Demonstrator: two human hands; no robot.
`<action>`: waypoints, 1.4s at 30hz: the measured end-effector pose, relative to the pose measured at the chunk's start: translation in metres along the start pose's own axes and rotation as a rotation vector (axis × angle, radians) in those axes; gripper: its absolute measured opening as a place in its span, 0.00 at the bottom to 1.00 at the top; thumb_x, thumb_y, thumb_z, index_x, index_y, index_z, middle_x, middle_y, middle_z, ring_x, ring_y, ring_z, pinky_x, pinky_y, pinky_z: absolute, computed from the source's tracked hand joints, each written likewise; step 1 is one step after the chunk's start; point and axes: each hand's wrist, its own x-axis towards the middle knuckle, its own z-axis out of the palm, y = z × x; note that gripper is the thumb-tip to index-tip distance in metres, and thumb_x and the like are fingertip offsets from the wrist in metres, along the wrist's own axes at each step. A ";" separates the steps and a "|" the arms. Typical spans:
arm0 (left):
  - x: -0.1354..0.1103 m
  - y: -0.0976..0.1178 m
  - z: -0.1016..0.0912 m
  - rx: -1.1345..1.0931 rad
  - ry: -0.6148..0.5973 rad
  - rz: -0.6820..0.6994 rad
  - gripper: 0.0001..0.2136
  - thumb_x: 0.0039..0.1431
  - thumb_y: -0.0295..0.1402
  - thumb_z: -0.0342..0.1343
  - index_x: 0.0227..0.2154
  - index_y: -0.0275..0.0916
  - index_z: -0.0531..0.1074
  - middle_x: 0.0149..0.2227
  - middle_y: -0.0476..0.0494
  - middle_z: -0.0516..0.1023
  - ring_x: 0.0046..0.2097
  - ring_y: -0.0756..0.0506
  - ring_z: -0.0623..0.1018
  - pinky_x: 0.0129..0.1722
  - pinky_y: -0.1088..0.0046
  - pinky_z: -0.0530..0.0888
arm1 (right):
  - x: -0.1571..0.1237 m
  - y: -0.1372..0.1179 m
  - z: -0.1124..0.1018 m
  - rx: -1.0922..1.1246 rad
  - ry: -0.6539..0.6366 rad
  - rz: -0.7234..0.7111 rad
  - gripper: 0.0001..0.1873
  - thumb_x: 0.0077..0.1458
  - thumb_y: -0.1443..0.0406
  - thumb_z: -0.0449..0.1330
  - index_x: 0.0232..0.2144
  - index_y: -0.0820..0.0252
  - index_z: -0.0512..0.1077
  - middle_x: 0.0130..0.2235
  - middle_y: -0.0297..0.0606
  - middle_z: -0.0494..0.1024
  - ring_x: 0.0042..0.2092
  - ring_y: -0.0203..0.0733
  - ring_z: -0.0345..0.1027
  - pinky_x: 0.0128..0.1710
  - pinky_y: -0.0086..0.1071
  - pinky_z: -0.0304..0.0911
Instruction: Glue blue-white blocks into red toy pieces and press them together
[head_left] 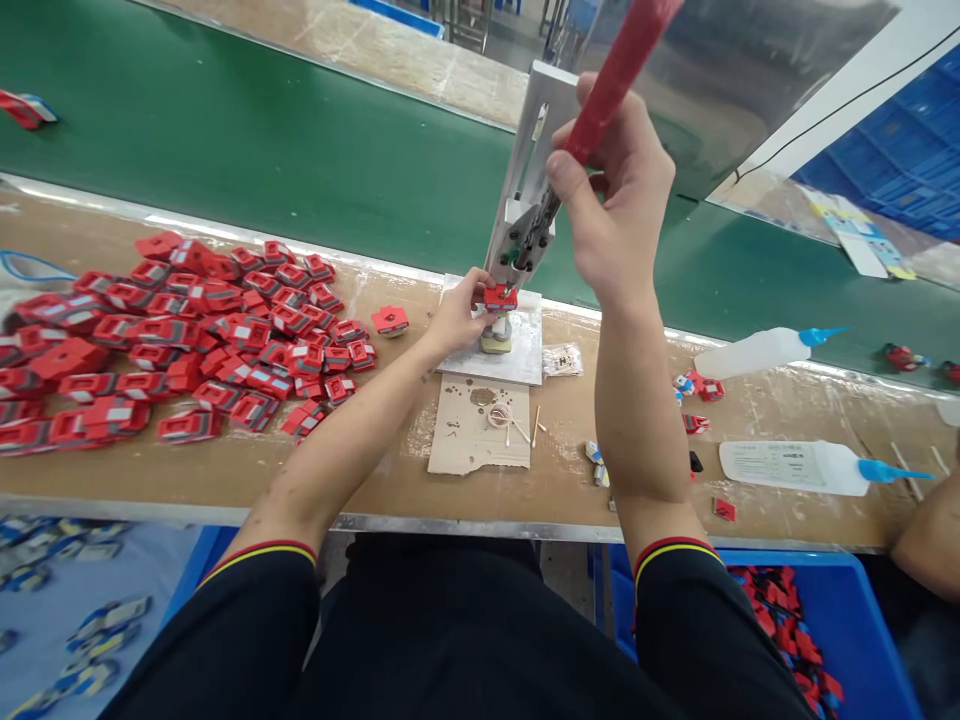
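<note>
My left hand [466,312] is closed on a small red plastic part [500,297], holding it at the foot of a metal hand press [525,225]. Beneath the part is a pale yellowish block [496,340] on the metal base plate [529,350]. Raised to the right, my right hand [619,190] wraps round the red lever handle [619,85] of the press. One loose red part [390,320] lies left of the plate, beside a big heap of similar red and grey parts [225,320].
Two white bottles with blue nozzles [757,352] lie at the right. Cardboard [480,455] with cotton swabs sits before the press. A green conveyor belt [300,130] runs behind. Blue bins [847,600] holding parts stand below the front edge; another person's arm [930,535] shows at far right.
</note>
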 end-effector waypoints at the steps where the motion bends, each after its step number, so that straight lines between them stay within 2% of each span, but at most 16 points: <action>1: 0.000 0.000 0.000 0.001 -0.002 0.007 0.23 0.50 0.17 0.63 0.47 0.42 0.66 0.45 0.44 0.84 0.46 0.44 0.84 0.53 0.61 0.79 | -0.007 -0.002 -0.001 -0.009 -0.004 0.004 0.20 0.71 0.48 0.61 0.59 0.47 0.72 0.50 0.41 0.82 0.51 0.49 0.81 0.49 0.42 0.80; 6: 0.001 0.000 0.002 -0.012 -0.018 0.045 0.22 0.50 0.18 0.62 0.46 0.42 0.66 0.45 0.46 0.84 0.47 0.44 0.84 0.54 0.60 0.79 | -0.041 -0.006 -0.004 -0.059 -0.038 -0.025 0.24 0.69 0.47 0.63 0.62 0.44 0.72 0.54 0.43 0.81 0.59 0.57 0.77 0.56 0.53 0.79; 11: 0.001 0.002 0.002 -0.025 -0.034 0.051 0.22 0.51 0.19 0.62 0.46 0.42 0.65 0.46 0.45 0.84 0.48 0.44 0.84 0.54 0.63 0.79 | -0.058 -0.007 -0.007 -0.092 -0.079 -0.075 0.21 0.69 0.49 0.63 0.60 0.43 0.74 0.55 0.45 0.82 0.62 0.59 0.75 0.62 0.60 0.75; 17: -0.001 0.001 0.001 -0.010 -0.041 0.066 0.21 0.51 0.20 0.62 0.46 0.43 0.65 0.46 0.44 0.84 0.47 0.45 0.84 0.50 0.65 0.78 | -0.065 -0.012 -0.009 -0.157 -0.236 -0.041 0.25 0.61 0.50 0.72 0.59 0.37 0.75 0.58 0.43 0.83 0.68 0.65 0.68 0.59 0.65 0.75; 21: -0.003 -0.001 0.000 -0.030 -0.052 0.071 0.20 0.53 0.21 0.62 0.46 0.43 0.64 0.46 0.44 0.84 0.46 0.46 0.84 0.50 0.67 0.77 | -0.070 -0.005 -0.006 -0.174 -0.190 -0.051 0.22 0.64 0.53 0.70 0.59 0.35 0.76 0.57 0.41 0.83 0.67 0.63 0.69 0.63 0.67 0.72; 27: -0.004 -0.001 0.003 -0.005 -0.043 0.083 0.19 0.54 0.24 0.63 0.46 0.44 0.64 0.43 0.46 0.83 0.45 0.45 0.84 0.47 0.66 0.77 | -0.087 0.013 0.005 -0.006 -0.107 -0.126 0.16 0.68 0.56 0.63 0.57 0.40 0.77 0.55 0.40 0.83 0.65 0.62 0.73 0.65 0.70 0.68; 29: -0.003 -0.001 0.004 0.007 -0.041 0.071 0.19 0.55 0.24 0.63 0.46 0.44 0.64 0.42 0.47 0.83 0.44 0.45 0.83 0.46 0.66 0.77 | -0.095 0.012 0.006 0.017 -0.058 -0.072 0.18 0.70 0.55 0.61 0.59 0.41 0.75 0.56 0.42 0.81 0.67 0.61 0.71 0.63 0.68 0.71; 31: -0.002 -0.001 0.006 0.017 -0.037 0.062 0.19 0.55 0.24 0.63 0.46 0.45 0.64 0.42 0.48 0.82 0.43 0.45 0.83 0.44 0.66 0.76 | -0.101 0.007 0.005 0.059 -0.046 0.036 0.21 0.71 0.51 0.58 0.63 0.42 0.71 0.56 0.44 0.79 0.66 0.58 0.73 0.58 0.60 0.77; 33: -0.002 -0.001 0.006 0.022 -0.033 0.064 0.19 0.54 0.23 0.63 0.46 0.45 0.65 0.41 0.48 0.82 0.42 0.45 0.82 0.43 0.65 0.76 | -0.106 -0.002 0.003 0.186 -0.136 0.192 0.25 0.72 0.45 0.56 0.64 0.46 0.68 0.54 0.45 0.79 0.61 0.52 0.77 0.50 0.47 0.81; 35: -0.002 0.000 0.006 0.019 -0.035 0.074 0.19 0.55 0.23 0.62 0.46 0.44 0.65 0.40 0.48 0.81 0.41 0.46 0.81 0.43 0.65 0.76 | -0.110 -0.012 0.001 0.390 -0.307 0.372 0.29 0.70 0.41 0.57 0.61 0.50 0.69 0.49 0.44 0.81 0.51 0.46 0.81 0.39 0.37 0.80; 38: -0.003 0.003 0.005 -0.001 -0.050 0.079 0.18 0.56 0.24 0.63 0.46 0.44 0.65 0.39 0.49 0.80 0.40 0.46 0.81 0.42 0.66 0.75 | -0.114 -0.024 0.000 0.674 -0.493 0.604 0.31 0.63 0.39 0.65 0.54 0.55 0.71 0.40 0.39 0.82 0.38 0.41 0.80 0.28 0.32 0.74; 40: -0.004 0.005 0.005 -0.015 -0.062 0.067 0.18 0.56 0.25 0.63 0.46 0.44 0.65 0.37 0.51 0.80 0.38 0.47 0.80 0.40 0.67 0.75 | -0.117 -0.025 0.001 0.759 -0.530 0.681 0.30 0.59 0.41 0.70 0.49 0.55 0.71 0.37 0.36 0.82 0.36 0.39 0.80 0.26 0.30 0.72; 42: -0.005 0.006 0.006 -0.022 -0.064 0.055 0.18 0.56 0.24 0.63 0.46 0.44 0.66 0.35 0.52 0.80 0.37 0.48 0.79 0.39 0.69 0.74 | -0.120 -0.020 0.004 0.756 -0.550 0.711 0.30 0.57 0.42 0.72 0.47 0.56 0.71 0.37 0.36 0.82 0.36 0.39 0.82 0.26 0.29 0.72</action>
